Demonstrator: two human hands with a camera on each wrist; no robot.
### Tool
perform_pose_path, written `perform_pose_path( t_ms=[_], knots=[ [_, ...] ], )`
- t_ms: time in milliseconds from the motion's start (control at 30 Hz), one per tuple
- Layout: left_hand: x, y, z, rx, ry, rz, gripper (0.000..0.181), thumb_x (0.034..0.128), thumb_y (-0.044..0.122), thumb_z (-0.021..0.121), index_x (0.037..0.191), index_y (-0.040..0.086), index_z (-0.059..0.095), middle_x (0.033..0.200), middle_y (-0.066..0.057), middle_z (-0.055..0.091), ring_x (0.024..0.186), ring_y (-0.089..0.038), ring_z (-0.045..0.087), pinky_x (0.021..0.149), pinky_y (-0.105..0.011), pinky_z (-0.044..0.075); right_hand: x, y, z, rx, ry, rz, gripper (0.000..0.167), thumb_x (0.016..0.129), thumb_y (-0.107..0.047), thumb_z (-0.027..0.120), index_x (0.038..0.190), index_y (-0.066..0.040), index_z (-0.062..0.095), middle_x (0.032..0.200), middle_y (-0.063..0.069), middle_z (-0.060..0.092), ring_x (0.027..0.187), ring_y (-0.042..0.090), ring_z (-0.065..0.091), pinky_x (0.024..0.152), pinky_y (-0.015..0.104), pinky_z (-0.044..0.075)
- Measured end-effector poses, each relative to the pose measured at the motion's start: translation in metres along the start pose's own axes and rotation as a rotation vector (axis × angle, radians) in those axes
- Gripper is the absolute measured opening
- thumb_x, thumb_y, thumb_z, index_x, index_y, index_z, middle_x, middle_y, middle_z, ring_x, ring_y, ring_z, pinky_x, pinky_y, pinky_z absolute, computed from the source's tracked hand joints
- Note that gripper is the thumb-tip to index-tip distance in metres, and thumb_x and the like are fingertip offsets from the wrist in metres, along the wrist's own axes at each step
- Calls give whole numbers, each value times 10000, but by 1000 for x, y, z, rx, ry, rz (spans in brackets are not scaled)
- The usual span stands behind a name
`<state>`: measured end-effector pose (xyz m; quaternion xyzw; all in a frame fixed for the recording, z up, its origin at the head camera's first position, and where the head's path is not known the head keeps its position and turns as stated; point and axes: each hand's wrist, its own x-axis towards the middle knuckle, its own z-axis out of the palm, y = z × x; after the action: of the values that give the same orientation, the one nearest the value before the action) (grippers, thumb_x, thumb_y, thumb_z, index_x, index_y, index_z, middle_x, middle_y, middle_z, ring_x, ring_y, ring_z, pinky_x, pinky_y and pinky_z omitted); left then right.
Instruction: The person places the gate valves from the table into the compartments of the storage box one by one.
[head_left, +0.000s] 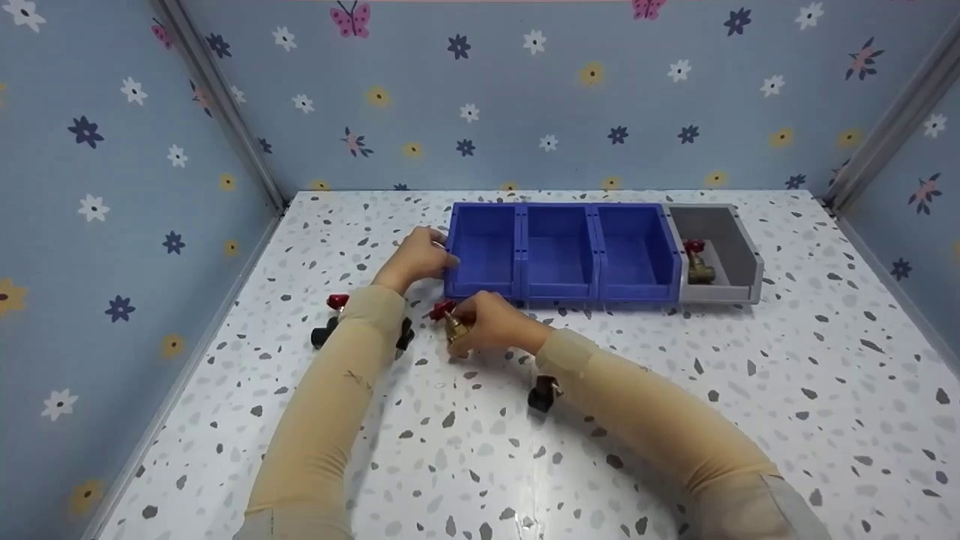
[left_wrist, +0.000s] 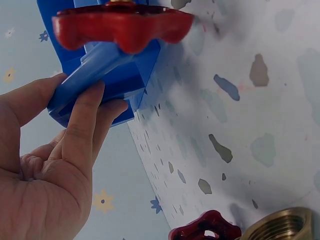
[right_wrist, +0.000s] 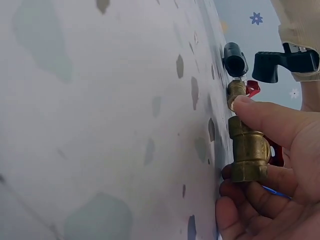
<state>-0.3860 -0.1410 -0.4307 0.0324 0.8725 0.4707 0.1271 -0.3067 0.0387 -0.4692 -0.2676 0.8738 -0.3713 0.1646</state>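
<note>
My left hand grips the left side wall of the leftmost blue bin; in the left wrist view fingers lie on both sides of that wall. Just in front of this bin, my right hand holds a brass valve between thumb and fingers, low over the table. Its red handle points toward the bin. Beside my left forearm lie another brass valve with a red handle and a black pipe-like piece, partly hidden by the sleeve in the head view.
Two more blue bins and a grey bin continue the row to the right. Inside the grey one lies a brass valve with a red handle. Flowered panels enclose the speckled white table at the back and sides.
</note>
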Motion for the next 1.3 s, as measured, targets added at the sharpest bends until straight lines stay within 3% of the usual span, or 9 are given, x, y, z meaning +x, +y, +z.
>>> perform_pose_path(
  t_ms=[367, 900, 1300],
  knots=[
    [-1, 1, -1, 27, -7, -8, 454, 987, 54, 681, 1404, -107, 596, 1352, -287, 701, 1191, -391, 745, 1016, -457, 642, -2, 3, -2, 10, 2, 12, 252, 829, -177, 955, 987, -59, 797, 752, -64, 616, 674, 89, 504, 590, 220, 419],
    [0, 2, 0, -5, -11, -10, 494, 977, 29, 681, 1431, -136, 578, 1360, -309, 693, 1207, -411, 741, 1025, -456, 639, -8, 2, -13, 24, 27, -18, 309, 813, -153, 954, 1066, -39, 818, 810, -63, 666, 736, 86, 549, 642, 222, 444],
    [1, 1, 0, 25, -9, -12, 497, 978, 45, 691, 1429, -133, 581, 1371, -307, 688, 1227, -408, 726, 1038, -469, 632, -11, -2, -19, 7, 46, -36, 288, 798, -161, 963, 1014, -49, 807, 816, -43, 702, 731, 89, 570, 629, 219, 473]
  ],
)
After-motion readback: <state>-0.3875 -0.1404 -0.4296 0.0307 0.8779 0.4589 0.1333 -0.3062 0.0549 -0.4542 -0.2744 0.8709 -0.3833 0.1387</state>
